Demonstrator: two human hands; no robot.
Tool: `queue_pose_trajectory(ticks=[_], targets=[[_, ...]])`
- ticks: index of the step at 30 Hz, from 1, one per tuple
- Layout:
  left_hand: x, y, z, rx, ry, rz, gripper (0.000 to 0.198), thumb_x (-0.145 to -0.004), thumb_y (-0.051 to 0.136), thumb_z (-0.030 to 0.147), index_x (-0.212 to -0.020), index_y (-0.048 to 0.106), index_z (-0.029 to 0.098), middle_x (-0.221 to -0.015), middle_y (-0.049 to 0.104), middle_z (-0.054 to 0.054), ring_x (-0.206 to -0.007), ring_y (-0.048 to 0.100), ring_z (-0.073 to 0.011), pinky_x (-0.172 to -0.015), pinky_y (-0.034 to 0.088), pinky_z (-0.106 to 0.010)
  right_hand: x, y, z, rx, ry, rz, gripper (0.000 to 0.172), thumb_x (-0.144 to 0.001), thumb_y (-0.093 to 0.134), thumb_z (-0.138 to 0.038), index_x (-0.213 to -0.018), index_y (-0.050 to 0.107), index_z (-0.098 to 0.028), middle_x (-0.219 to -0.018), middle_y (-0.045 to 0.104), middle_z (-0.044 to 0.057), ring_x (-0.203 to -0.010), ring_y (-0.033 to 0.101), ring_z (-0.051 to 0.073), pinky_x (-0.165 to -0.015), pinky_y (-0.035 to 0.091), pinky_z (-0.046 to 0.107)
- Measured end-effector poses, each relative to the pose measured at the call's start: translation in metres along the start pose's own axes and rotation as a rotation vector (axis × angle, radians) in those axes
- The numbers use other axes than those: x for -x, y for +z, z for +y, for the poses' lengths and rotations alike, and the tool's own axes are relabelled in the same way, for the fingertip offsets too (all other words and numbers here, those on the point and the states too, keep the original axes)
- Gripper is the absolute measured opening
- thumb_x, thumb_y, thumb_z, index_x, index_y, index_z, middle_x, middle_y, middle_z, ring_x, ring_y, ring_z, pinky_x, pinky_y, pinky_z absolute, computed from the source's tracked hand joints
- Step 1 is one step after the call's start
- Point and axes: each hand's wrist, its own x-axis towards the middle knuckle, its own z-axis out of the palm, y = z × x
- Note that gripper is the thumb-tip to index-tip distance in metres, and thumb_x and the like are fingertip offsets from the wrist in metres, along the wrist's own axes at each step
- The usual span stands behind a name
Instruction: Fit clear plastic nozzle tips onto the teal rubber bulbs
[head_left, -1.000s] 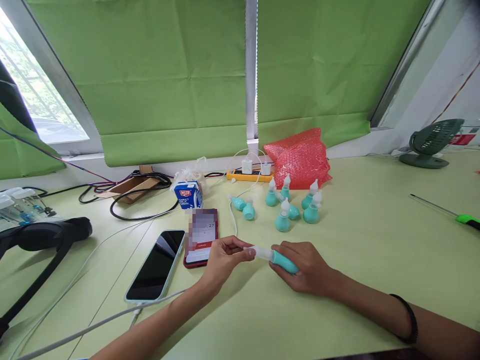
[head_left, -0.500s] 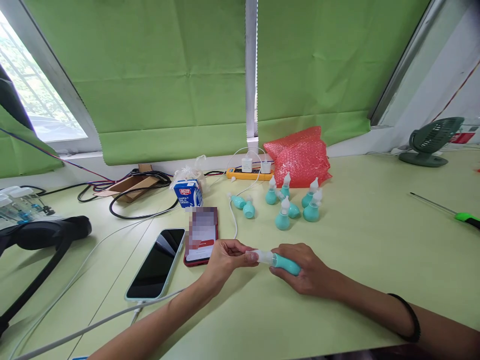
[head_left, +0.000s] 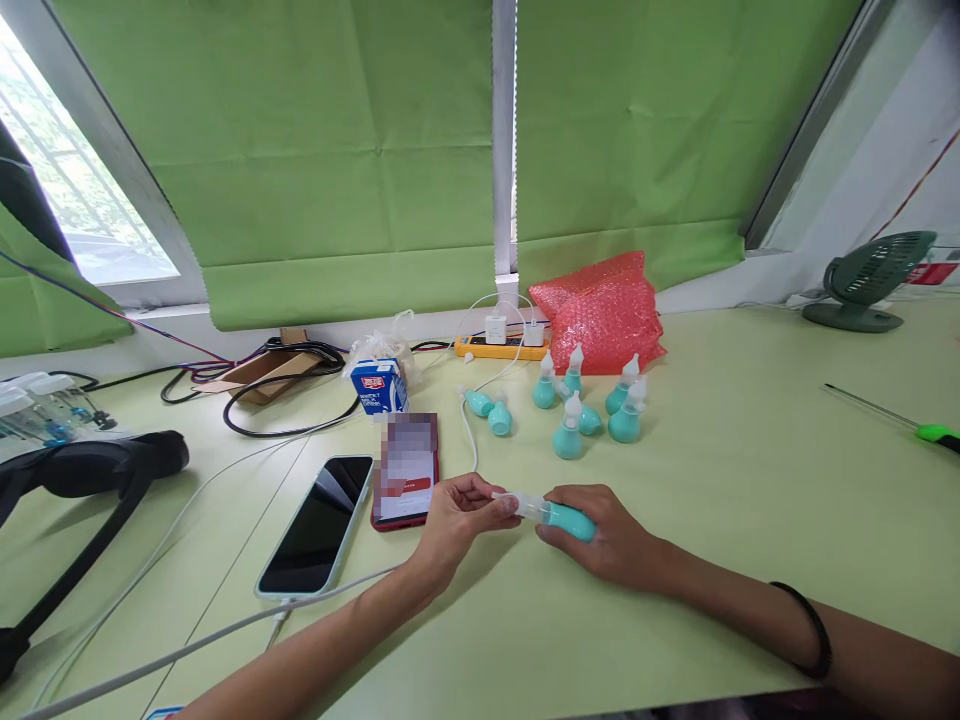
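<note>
Between my hands lies a bulb nasal aspirator (head_left: 571,521) with a teal squeeze bulb and a clear tapered nozzle. My left hand (head_left: 463,520) pinches the nozzle between thumb and fingers. Wrapped round the teal bulb is my right hand (head_left: 619,535), its palm hiding the bulb's far end. Beyond them stand several similar aspirators with clear nozzles fitted, one of them the near aspirator (head_left: 568,436). A loose teal bulb (head_left: 500,418) and another teal piece (head_left: 478,403) lie left of that group.
A black-screened phone (head_left: 316,527) and a red-cased phone (head_left: 406,472) lie left of my hands. Behind are a blue milk carton (head_left: 380,388), a yellow power strip (head_left: 495,349) and a red bubble-wrap bag (head_left: 600,325). A screwdriver (head_left: 934,433) and a fan (head_left: 862,285) are at right.
The view has shifted very slightly. My left thumb sits nearer the middle of the nozzle, whose tip now shows past the fingers. Both hands keep their grip on the aspirator.
</note>
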Motion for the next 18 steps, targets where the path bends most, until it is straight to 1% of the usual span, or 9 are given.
queue_pose_trajectory(ticks=[3, 6, 8, 11, 13, 14, 16, 18], targets=[[0.002, 0.003, -0.003, -0.023, -0.005, 0.003, 0.023, -0.058, 0.072, 0.026, -0.070, 0.062, 0.010, -0.069, 0.066, -0.005, -0.066, 0.060, -0.0149, -0.070, 0.050, -0.031, -0.002, -0.002, -0.002, -0.037, 0.034, -0.030, 0.016, -0.079, 0.046, -0.032, -0.075, 0.050, -0.018, -0.063, 0.054, 0.001, -0.057, 0.049, 0.012, -0.055, 0.039, 0.023], [0.004, 0.006, -0.005, -0.089, 0.001, -0.062, 0.025, -0.063, 0.068, 0.028, -0.079, 0.064, 0.009, -0.077, 0.065, -0.007, -0.073, 0.059, -0.0161, -0.072, 0.048, -0.030, -0.003, -0.006, -0.007, -0.096, 0.018, -0.075, 0.013, -0.082, 0.043, -0.028, -0.085, 0.050, -0.018, -0.074, 0.057, 0.002, -0.065, 0.052, 0.013, -0.061, 0.040, 0.024], [0.005, 0.006, -0.006, -0.142, 0.029, -0.101, 0.023, -0.068, 0.064, 0.030, -0.080, 0.065, 0.010, -0.083, 0.063, -0.007, -0.075, 0.057, -0.0159, -0.070, 0.047, -0.027, -0.003, -0.008, -0.009, -0.120, 0.008, -0.111, 0.014, -0.083, 0.040, -0.027, -0.087, 0.050, -0.018, -0.077, 0.057, 0.002, -0.068, 0.052, 0.013, -0.062, 0.041, 0.024], [0.007, 0.006, -0.007, -0.233, 0.102, -0.125, 0.021, -0.069, 0.062, 0.030, -0.079, 0.066, 0.012, -0.093, 0.060, -0.008, -0.075, 0.054, -0.0152, -0.064, 0.045, -0.024, -0.003, -0.009, -0.009, -0.112, -0.012, -0.119, 0.014, -0.083, 0.042, -0.028, -0.088, 0.051, -0.019, -0.077, 0.057, 0.002, -0.067, 0.052, 0.013, -0.062, 0.041, 0.024], [0.009, 0.006, -0.008, -0.288, 0.153, -0.136, 0.022, -0.071, 0.060, 0.031, -0.083, 0.065, 0.013, -0.097, 0.058, -0.009, -0.077, 0.053, -0.0161, -0.063, 0.044, -0.024, -0.004, -0.008, -0.008, -0.098, -0.036, -0.097, 0.014, -0.081, 0.045, -0.028, -0.091, 0.051, -0.019, -0.079, 0.057, 0.003, -0.068, 0.052, 0.013, -0.063, 0.041, 0.025], [0.010, 0.006, -0.008, -0.311, 0.178, -0.138, 0.024, -0.072, 0.058, 0.032, -0.088, 0.064, 0.014, -0.096, 0.057, -0.009, -0.078, 0.053, -0.0166, -0.063, 0.044, -0.024, -0.005, -0.007, -0.007, -0.094, -0.049, -0.068, 0.015, -0.081, 0.046, -0.028, -0.092, 0.050, -0.019, -0.079, 0.056, 0.003, -0.069, 0.052, 0.013, -0.063, 0.041, 0.025], [0.014, 0.006, -0.009, -0.348, 0.226, -0.127, 0.032, -0.075, 0.054, 0.033, -0.102, 0.058, 0.016, -0.092, 0.057, -0.008, -0.081, 0.051, -0.0172, -0.065, 0.044, -0.026, -0.009, -0.007, -0.005, -0.089, -0.060, 0.032, 0.014, -0.079, 0.048, -0.027, -0.091, 0.049, -0.019, -0.078, 0.055, 0.003, -0.070, 0.052, 0.014, -0.064, 0.042, 0.026], [0.016, 0.006, -0.009, -0.391, 0.269, -0.100, 0.036, -0.078, 0.051, 0.032, -0.111, 0.051, 0.018, -0.089, 0.056, -0.007, -0.082, 0.050, -0.0167, -0.067, 0.044, -0.026, -0.017, -0.007, -0.002, -0.088, -0.043, 0.143, 0.014, -0.078, 0.050, -0.027, -0.089, 0.049, -0.019, -0.078, 0.054, 0.003, -0.072, 0.051, 0.015, -0.065, 0.042, 0.027]])
